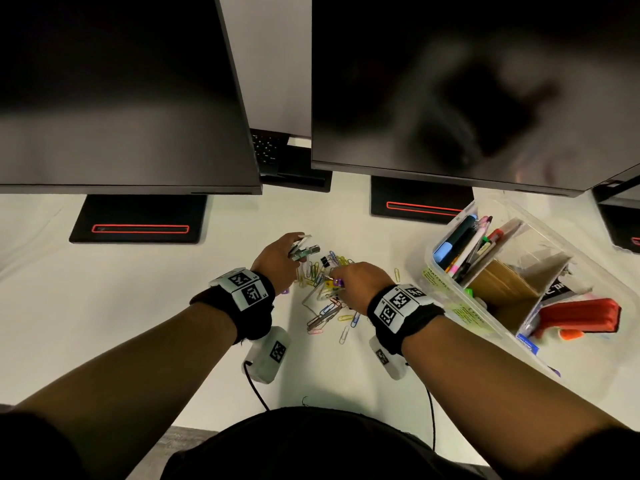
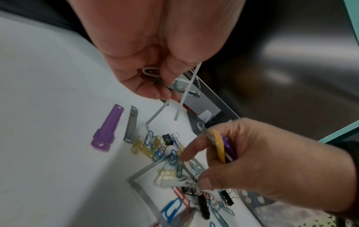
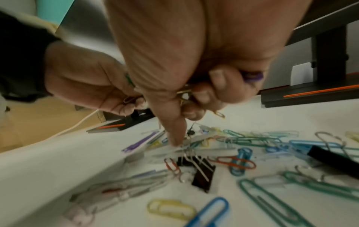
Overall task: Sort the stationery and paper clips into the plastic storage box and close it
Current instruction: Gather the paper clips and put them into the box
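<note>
I see L hand [image 1: 277,256] gripping a clip bundle [image 1: 303,249] — R hand [image 1: 360,284] holding clips [image 2: 223,145], prob. purple and yellow, forefinger in the desk [image 1: 173,323] pile [image 1: 329,306].

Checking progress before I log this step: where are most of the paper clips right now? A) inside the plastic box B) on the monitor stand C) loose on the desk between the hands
C: the paper clips lie scattered on the desk, beside the plastic box, with both hands picking through them.
</note>
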`<state>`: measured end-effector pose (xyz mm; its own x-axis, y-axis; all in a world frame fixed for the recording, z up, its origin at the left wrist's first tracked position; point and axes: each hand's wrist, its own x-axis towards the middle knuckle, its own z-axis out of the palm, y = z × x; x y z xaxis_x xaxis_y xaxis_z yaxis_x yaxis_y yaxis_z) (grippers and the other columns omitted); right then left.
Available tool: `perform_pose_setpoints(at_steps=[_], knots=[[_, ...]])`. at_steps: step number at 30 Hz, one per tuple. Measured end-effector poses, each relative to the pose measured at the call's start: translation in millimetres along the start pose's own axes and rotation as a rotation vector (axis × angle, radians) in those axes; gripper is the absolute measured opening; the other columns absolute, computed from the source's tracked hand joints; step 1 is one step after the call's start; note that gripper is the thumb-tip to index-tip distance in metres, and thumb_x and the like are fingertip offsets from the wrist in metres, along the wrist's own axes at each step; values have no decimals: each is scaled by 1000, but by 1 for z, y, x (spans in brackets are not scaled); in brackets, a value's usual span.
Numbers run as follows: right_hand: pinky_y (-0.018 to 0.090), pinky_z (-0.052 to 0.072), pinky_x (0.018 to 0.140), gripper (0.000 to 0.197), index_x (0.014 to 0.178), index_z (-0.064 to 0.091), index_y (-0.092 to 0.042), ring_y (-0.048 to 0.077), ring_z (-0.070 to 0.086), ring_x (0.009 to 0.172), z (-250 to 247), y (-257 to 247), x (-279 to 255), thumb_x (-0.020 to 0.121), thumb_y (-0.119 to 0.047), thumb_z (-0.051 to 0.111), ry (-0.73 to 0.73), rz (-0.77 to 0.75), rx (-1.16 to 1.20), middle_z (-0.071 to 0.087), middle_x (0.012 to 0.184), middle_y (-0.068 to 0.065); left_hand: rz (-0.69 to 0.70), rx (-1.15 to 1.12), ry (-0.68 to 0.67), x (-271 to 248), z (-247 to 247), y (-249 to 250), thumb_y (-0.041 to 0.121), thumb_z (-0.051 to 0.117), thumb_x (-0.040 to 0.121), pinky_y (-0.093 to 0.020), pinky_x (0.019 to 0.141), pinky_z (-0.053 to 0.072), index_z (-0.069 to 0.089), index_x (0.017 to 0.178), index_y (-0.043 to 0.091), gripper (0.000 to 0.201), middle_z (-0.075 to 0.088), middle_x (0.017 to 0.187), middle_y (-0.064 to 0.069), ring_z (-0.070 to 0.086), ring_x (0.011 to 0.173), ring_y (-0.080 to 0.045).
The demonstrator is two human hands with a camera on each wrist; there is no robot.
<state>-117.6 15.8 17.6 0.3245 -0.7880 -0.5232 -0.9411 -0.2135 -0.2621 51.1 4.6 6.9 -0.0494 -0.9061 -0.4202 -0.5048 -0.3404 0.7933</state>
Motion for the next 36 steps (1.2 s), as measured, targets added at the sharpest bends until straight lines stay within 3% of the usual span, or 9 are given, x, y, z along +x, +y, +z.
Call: perform_pose_setpoints(at_steps=[6, 9, 12, 15, 19, 23, 28, 32, 36], knots=[[33, 45, 90, 33, 121, 60, -17, 32, 56, 113, 6, 5, 4, 90, -12, 49, -29, 17, -64, 62, 121, 12, 26, -27, 32, -2, -8, -5, -15, 33, 85, -25, 75, 42, 50, 130, 9, 54, 61, 106, -19, 51, 85, -26], [32, 45, 85, 26, 112, 64, -11, 32, 58, 109, 1, 6, 4, 89, -19, 55, 54, 81, 93, 65, 114, 13, 35, -51, 16, -4, -9, -1, -16, 31, 86, -15, 69, 41, 50, 130, 10, 55, 57, 98, -9, 49, 83, -19], [29, 43, 77, 20, 101, 64, -6, 32, 59, 101, -5, 5, 0, 87, -16, 54, 112, 121, 196, 66, 106, 15, 42, -109, -6, -1, -8, 6, -16, 28, 85, -18, 62, 40, 52, 127, 15, 58, 55, 97, -8, 49, 73, -14], [30, 45, 75, 17, 94, 62, -7, 31, 60, 99, -5, 7, -2, 86, -18, 52, 50, 178, 172, 65, 104, 14, 52, -119, -21, 0, -6, 15, -14, 29, 87, -15, 60, 42, 53, 126, 16, 55, 55, 94, -5, 49, 69, -7], [26, 35, 67, 18, 70, 46, -15, 25, 49, 81, -5, 16, -7, 83, -24, 55, 50, 252, 294, 53, 85, 7, 20, -250, -58, -4, 1, 22, -12, 34, 90, -15, 61, 44, 54, 124, 13, 47, 56, 81, 1, 51, 68, -10], [27, 28, 52, 32, 56, 38, -16, 26, 46, 71, -5, 22, -8, 81, -18, 58, 160, 310, 544, 45, 62, 2, -13, -341, -91, -7, 9, 21, -11, 37, 92, -24, 78, 45, 51, 129, 11, 46, 56, 84, -1, 55, 78, -12], [29, 28, 54, 40, 58, 37, -17, 17, 37, 56, -7, 20, -13, 87, -24, 63, 200, 221, 739, 39, 57, -1, -82, -477, -116, -7, 14, 26, -12, 38, 93, -21, 80, 46, 48, 131, 6, 43, 54, 104, -7, 56, 84, -8], [29, 34, 62, 33, 66, 38, -14, 19, 38, 57, -15, 14, -14, 92, -23, 56, 288, 196, 863, 42, 61, 3, -104, -561, -152, -9, 17, 38, -12, 36, 94, -23, 85, 46, 46, 131, 4, 41, 58, 91, -3, 58, 86, -11], [23, 39, 51, 28, 70, 42, -17, 13, 47, 50, -31, 6, -22, 94, -23, 55, 357, 132, 1033, 48, 59, 1, -58, -575, -163, -14, 21, 62, -10, 38, 94, -26, 91, 47, 47, 132, 7, 42, 57, 107, -8, 57, 89, -14]])
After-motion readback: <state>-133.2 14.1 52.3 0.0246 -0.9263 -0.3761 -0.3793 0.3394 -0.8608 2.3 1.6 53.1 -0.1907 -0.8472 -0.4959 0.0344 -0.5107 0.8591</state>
